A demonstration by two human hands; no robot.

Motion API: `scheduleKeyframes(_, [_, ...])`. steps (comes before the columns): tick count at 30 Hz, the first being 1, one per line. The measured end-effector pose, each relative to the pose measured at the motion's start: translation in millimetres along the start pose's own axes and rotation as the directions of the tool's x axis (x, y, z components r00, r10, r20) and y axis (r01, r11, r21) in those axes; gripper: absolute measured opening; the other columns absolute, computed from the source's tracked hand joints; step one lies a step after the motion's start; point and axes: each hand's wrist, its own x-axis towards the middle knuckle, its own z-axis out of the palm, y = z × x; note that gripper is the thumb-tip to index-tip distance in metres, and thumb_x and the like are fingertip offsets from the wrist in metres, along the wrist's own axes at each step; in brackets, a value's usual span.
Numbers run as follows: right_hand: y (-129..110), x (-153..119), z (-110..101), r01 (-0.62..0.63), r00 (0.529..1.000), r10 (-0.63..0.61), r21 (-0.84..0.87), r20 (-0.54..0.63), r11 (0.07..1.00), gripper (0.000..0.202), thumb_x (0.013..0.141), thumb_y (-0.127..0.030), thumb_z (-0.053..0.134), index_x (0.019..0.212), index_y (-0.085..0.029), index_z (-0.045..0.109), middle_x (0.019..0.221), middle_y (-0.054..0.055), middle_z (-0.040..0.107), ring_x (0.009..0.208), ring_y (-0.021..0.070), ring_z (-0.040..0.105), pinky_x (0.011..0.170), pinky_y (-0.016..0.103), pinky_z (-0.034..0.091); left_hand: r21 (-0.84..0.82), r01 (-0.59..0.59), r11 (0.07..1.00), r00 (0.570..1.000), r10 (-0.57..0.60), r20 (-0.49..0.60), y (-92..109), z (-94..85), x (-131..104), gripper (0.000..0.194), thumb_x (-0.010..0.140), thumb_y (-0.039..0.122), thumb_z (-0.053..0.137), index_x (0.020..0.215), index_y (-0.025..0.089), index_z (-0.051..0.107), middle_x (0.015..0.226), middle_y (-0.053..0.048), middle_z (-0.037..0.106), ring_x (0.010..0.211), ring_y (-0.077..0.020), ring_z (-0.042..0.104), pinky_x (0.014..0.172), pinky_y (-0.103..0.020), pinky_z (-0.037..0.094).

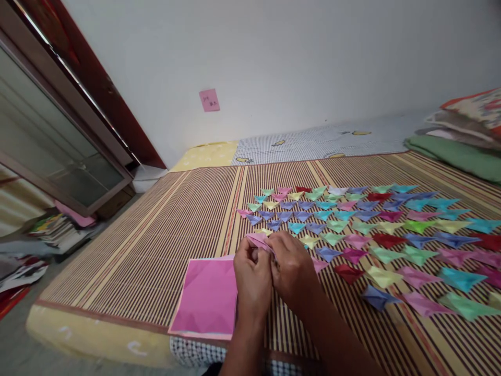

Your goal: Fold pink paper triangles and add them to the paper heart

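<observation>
Two bare forearms (pixel 336 334) reach over the near edge of a bed (pixel 97 334), whose striped mat (pixel 156 235) lies on a patterned sheet. Close together at the ends of these arms, the left hand (pixel 253 277) and the right hand (pixel 293 266) work on one small folded pink paper (pixel 257 239), held up just above the mat. Fingers of the left hand are curled in and pinch the paper near its left side; those of the right hand are bent and closed on its right side, though the exact grip there is partly hidden behind the knuckles.

Just beside the left wrist lies a stack of square paper sheets (pixel 207 295), bright pink on top, with paler edges showing beneath. To the right and beyond the hands, folded paper pieces (pixel 356 241) in blue, green, yellow, red and pink spread in rows across the mat; one dark red piece (pixel 348 273) sits near the right forearm. Folded green cloth (pixel 462 155) rests at the far right, and a pink note (pixel 209 100) hangs on the white wall (pixel 313 62).
</observation>
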Motion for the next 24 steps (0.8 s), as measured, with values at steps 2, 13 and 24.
scheduleKeyframes(2, [-1.7, -0.5, 1.7, 0.010, 1.000, -0.011, -0.034, -0.008, 0.999, 0.017, 0.097, -0.012, 0.043, 0.091, -0.019, 0.058, 0.090, 0.011, 0.062, 0.087, 0.0287, 0.058, 0.077, 0.040, 0.049, -0.054, 0.044, 0.998, 0.999, -0.045, -0.015, -2.3, 1.5, 1.3, 0.003, 0.076, 0.020, 0.061, 0.077, 0.017, 0.059, 0.070, 0.003, 0.059, 0.065, -0.0128, 0.054, 0.061, -0.022, 0.045])
scheduleKeyframes(13, [-0.9, -1.3, 8.0, -0.019, 0.996, 0.019, -0.004, -0.087, 1.000, 0.017, 0.099, -0.009, 0.047, 0.093, -0.021, 0.059, 0.091, 0.009, 0.064, 0.089, 0.0263, 0.061, 0.080, 0.037, 0.049, 0.004, 0.058, 0.998, 0.998, -0.058, 0.015, -7.2, -3.2, 2.3, 0.016, 0.081, 0.026, 0.058, 0.068, 0.016, 0.062, 0.062, 0.003, 0.057, 0.061, -0.0136, 0.050, 0.057, -0.024, 0.041])
scheduleKeyframes(24, [1.7, 0.7, 2.4, 0.041, 0.993, -0.054, -0.128, -0.101, 0.991, 0.021, 0.094, -0.005, 0.044, 0.088, -0.022, 0.053, 0.086, 0.009, 0.065, 0.086, 0.0270, 0.061, 0.078, 0.038, 0.046, 0.001, 0.100, 0.995, 0.995, -0.100, 0.009, -0.3, 2.6, -1.3, 0.022, 0.078, 0.033, 0.062, 0.065, 0.015, 0.066, 0.057, 0.003, 0.055, 0.057, -0.0126, 0.045, 0.054, -0.023, 0.038])
